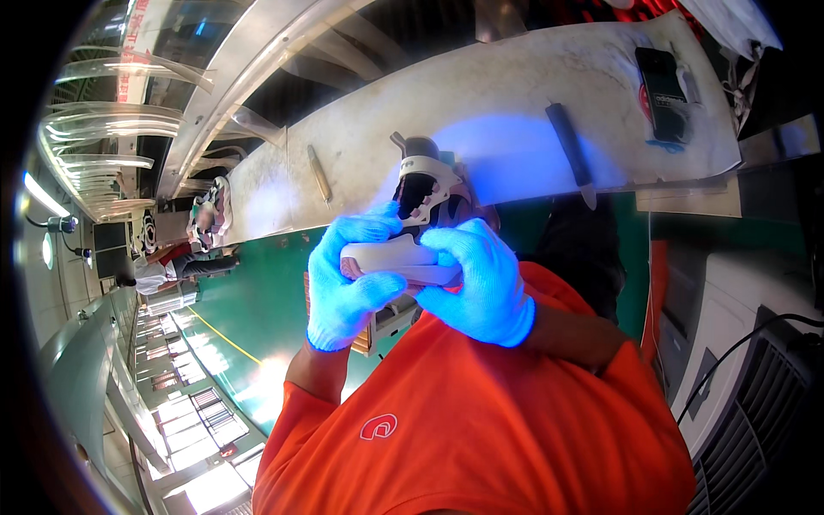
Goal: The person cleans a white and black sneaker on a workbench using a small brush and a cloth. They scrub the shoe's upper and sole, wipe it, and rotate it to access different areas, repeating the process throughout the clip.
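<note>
Both my hands wear knit gloves that glow blue. My left hand (pixel 348 279) is closed around one end of a pale, thick-soled shoe (pixel 390 258), its thumb along the near side. My right hand (pixel 482 283) grips the other end, fingers over the top and thumb below. Just beyond my fingers, at the table's near edge, shows a dark and white shoe upper (pixel 425 176) with a black opening. Whether this upper belongs to the held sole or to a second shoe, I cannot tell. My hands hide much of the sole's sides.
A worn pale table (pixel 360 120) runs across the far side. On it lie a thin wooden-handled tool (pixel 318 173), a dark-handled knife (pixel 566 148) and a black phone-like object (pixel 661 90). More shoes (pixel 210 215) sit at its left end. A person (pixel 163 273) is farther left.
</note>
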